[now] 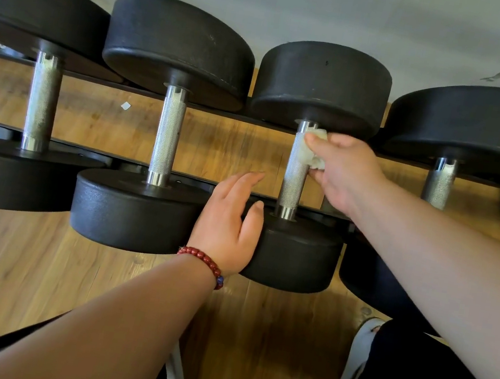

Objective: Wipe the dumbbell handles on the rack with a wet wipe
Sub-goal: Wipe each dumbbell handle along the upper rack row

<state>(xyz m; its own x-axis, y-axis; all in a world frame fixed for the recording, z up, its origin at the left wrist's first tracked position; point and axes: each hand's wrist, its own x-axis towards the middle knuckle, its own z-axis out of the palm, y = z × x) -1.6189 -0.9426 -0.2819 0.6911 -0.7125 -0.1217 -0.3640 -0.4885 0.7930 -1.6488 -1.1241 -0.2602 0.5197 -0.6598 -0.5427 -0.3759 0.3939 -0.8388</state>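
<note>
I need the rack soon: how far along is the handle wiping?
Done: cannot tell; no handle looks wet. In hand: right hand grips the wet wipe on the third handle from left, left hand resting on its near head. Left: that handle's lower part, maybe the fourth handle.

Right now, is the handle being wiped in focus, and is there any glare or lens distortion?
Head view: the knurled handle and the wet wipe in the right hand are sharp; glare is limited to small glints on the handle's polished ends; the wide-angle lens bows the rack rail; lighting is even.
</note>
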